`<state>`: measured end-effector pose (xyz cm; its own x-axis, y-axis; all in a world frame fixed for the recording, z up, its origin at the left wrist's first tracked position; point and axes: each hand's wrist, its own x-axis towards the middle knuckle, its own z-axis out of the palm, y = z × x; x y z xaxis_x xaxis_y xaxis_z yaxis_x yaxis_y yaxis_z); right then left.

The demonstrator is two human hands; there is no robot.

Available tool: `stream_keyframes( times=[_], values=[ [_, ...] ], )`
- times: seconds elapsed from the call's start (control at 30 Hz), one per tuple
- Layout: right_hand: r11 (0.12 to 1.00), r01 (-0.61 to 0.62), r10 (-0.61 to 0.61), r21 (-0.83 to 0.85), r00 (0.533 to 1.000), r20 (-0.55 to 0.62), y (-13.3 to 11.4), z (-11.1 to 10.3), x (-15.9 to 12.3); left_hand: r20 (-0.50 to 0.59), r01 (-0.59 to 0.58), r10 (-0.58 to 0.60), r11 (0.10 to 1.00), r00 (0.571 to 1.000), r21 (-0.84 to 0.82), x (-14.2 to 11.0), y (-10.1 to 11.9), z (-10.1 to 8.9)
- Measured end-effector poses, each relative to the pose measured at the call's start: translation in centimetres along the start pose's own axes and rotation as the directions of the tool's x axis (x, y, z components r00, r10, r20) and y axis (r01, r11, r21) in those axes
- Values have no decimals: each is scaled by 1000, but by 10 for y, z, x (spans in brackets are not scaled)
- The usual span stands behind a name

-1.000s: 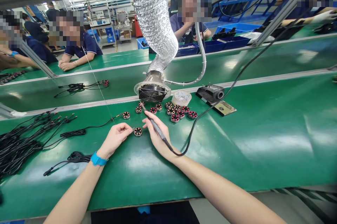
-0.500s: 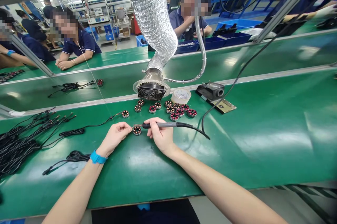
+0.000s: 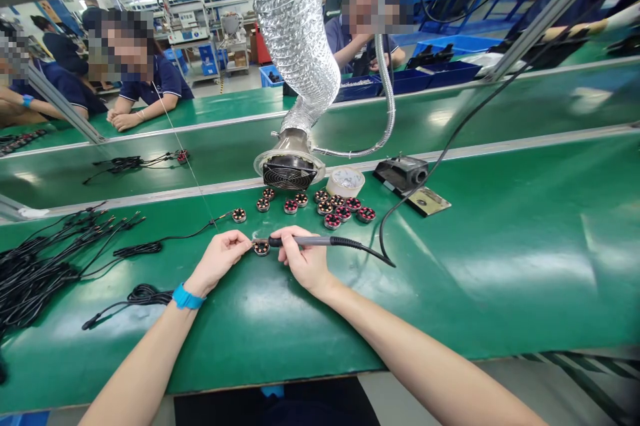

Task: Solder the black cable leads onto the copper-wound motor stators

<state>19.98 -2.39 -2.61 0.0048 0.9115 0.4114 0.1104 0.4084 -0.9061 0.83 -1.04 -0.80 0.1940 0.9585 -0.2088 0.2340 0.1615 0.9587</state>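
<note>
My right hand (image 3: 304, 259) grips a soldering iron (image 3: 305, 241) like a pen, its tip pointing left over a small round motor stator (image 3: 261, 249) with copper coils. Pinched together at that stator's left edge are the fingers of my left hand (image 3: 223, 256). What lies between them is too small to make out. A coiled black cable (image 3: 145, 295) runs under my left wrist, which wears a blue band (image 3: 188, 297). Just beyond my left hand, another stator (image 3: 239, 215) is joined to a black cable (image 3: 190, 237).
Several stators (image 3: 343, 213) sit behind my hands. A fume extractor (image 3: 289, 169) hangs above them, beside a tape roll (image 3: 346, 181) and an iron stand (image 3: 403, 173). Black cables (image 3: 37, 279) are heaped at left. The iron's cord (image 3: 383, 233) loops at right. Co-workers sit across the bench.
The soldering iron has shifted slightly left, with its tip now nearer my left fingertips and covering more of the stator. My left hand stays nearly in place.
</note>
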Motion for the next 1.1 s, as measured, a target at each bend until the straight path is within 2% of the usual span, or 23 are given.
stream_keyframes(
  times=[0.43, 0.97, 1.1],
  values=[
    [999, 28, -26, 24, 997, -72, -4, -1, 1, 0, 5, -5, 1000, 1000, 8, 0, -1, 0],
    [999, 23, -24, -33, 999, -45, -3, 1, 1, 8, 7, -7, 1000, 1000, 21, 0, -1, -1],
    [990, 104, -104, -92, 995, 12, -2, 6, 4, 10, 17, -18, 999, 1000, 41, 0, 1, -1]
  ],
)
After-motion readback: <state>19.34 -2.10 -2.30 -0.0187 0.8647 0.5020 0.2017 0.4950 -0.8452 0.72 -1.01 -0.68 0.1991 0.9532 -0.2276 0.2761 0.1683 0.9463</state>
